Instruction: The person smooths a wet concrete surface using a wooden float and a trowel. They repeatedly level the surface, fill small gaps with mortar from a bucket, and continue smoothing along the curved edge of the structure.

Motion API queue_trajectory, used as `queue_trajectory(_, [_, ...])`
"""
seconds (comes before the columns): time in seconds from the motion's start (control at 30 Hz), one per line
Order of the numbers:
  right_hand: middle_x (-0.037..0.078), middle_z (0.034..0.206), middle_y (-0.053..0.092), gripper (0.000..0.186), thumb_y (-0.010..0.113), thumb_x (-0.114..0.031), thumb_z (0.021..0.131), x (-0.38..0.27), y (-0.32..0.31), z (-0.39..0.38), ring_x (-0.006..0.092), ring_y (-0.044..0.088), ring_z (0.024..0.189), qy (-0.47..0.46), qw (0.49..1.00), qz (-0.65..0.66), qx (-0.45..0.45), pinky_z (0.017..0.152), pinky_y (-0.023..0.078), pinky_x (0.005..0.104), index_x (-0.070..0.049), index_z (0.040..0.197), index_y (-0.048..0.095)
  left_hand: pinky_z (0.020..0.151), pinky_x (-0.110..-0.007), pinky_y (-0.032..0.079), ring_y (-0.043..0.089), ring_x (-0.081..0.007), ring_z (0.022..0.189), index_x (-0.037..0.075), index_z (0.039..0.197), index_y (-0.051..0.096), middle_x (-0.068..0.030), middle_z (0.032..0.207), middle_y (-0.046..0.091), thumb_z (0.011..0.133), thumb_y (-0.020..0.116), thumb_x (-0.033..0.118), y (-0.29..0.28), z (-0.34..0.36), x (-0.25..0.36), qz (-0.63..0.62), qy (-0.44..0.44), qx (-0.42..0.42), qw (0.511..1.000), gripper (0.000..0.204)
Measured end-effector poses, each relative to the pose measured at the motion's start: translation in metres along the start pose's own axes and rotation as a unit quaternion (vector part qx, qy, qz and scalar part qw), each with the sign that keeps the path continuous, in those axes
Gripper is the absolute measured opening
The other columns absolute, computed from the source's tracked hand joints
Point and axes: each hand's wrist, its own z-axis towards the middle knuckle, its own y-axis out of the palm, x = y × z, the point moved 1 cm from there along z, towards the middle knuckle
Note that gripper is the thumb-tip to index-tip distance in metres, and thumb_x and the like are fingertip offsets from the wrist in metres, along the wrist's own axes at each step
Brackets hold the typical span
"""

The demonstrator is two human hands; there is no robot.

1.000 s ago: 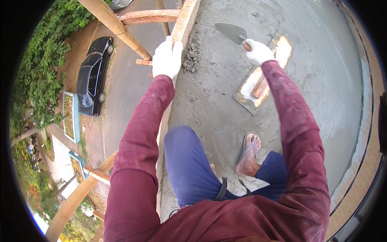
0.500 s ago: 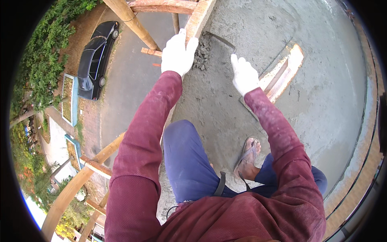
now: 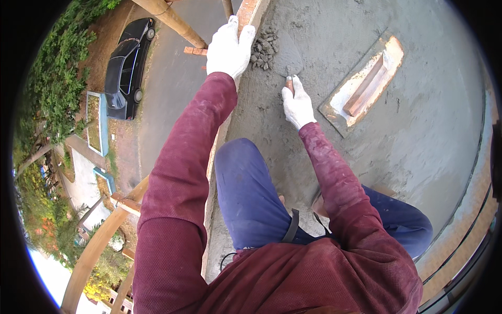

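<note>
Edge board (image 3: 247,14), pale timber, one, running along the rim of a grey mortar surface (image 3: 439,104); it serves as landmark for all entries. Left hand (image 3: 228,49), white-gloved, one: laid over the board, fingers and thumb stretched apart, probably to steady the crouching, leaning body; whether the fingers clasp its far side cannot be told. Right hand (image 3: 299,103), white-gloved, one: to the right of the board, closed around the handle of a trowel. Trowel (image 3: 288,55), pointed grey blade, one: right of the board, blade low over the mortar and pointing away from the wearer, a hold that seems to suit work at floor level. Crumbled mortar (image 3: 264,49), one small heap: just beside the board on its right, between it and the blade, perhaps gathered there as loose lumps. Float (image 3: 365,89), long plate with wooden handle, one: well to the right of the board, held by neither hand, lying handle upward, which presumably keeps its grip clean and reachable. Bamboo pole (image 3: 170,21) and black car (image 3: 128,68): left of the board, the car on lower ground.
</note>
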Motion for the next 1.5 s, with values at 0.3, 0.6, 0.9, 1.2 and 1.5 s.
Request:
queue_trajectory(0.3, [0.035, 0.134, 0.061, 0.074, 0.055, -0.025, 0.1, -0.041, 0.028, -0.008, 0.0498, 0.06, 0.126, 0.065, 0.994, -0.07, -0.046, 0.109, 0.047, 0.0525, -0.003, 0.163, 0.022, 0.114, -0.045, 0.044, 0.058, -0.0401, 0.134, -0.004, 0.152, 0.051, -0.0255, 0.142, 0.061, 0.106, 0.052, 0.05, -0.001, -0.001, -0.002, -0.009, -0.011, -0.016, 1.0, 0.071])
queue_trajectory(0.6, [0.032, 0.143, 0.057, 0.072, 0.055, -0.021, 0.097, -0.034, 0.033, -0.043, 0.0475, 0.056, 0.133, 0.059, 0.998, -0.018, -0.021, 0.113, 0.044, 0.0506, 0.0, 0.161, 0.03, 0.116, -0.046, 0.043, 0.057, -0.0401, 0.134, -0.003, 0.152, 0.051, -0.0263, 0.143, 0.06, 0.106, 0.052, 0.051, 0.004, 0.0, -0.007, 0.001, -0.007, -0.009, 1.0, 0.071])
queue_trajectory(0.9, [0.033, 0.153, 0.049, 0.073, 0.055, -0.02, 0.097, -0.062, 0.052, -0.009, 0.0471, 0.048, 0.143, 0.024, 0.997, 0.054, -0.054, 0.12, 0.038, 0.048, 0.002, 0.161, 0.029, 0.114, -0.046, 0.044, 0.058, -0.0401, 0.133, -0.002, 0.153, 0.05, -0.0256, 0.144, 0.059, 0.106, 0.052, 0.052, -0.003, 0.001, -0.005, 0.004, -0.01, -0.01, 1.0, 0.071])
queue_trajectory(1.2, [0.026, 0.139, 0.056, 0.077, 0.062, -0.019, 0.094, -0.043, 0.061, 0.019, 0.0375, 0.064, 0.111, 0.1, 0.971, 0.209, -0.064, 0.088, 0.057, 0.0419, -0.006, 0.163, 0.031, 0.116, -0.046, 0.043, 0.057, -0.0413, 0.135, -0.002, 0.152, 0.051, -0.0269, 0.143, 0.06, 0.106, 0.051, 0.051, 0.0, -0.001, -0.001, -0.006, -0.014, -0.017, 1.0, 0.07])
queue_trajectory(1.5, [0.006, 0.096, 0.063, 0.079, 0.063, -0.012, 0.096, -0.052, 0.01, -0.036, 0.0128, 0.058, 0.058, 0.164, 0.922, 0.332, -0.11, 0.046, 0.052, 0.0302, -0.016, 0.167, 0.027, 0.116, -0.046, 0.042, 0.057, -0.0442, 0.133, -0.004, 0.151, 0.052, -0.0292, 0.142, 0.06, 0.11, 0.047, 0.045, 0.005, 0.004, -0.01, -0.011, 0.012, -0.01, 1.0, 0.064])
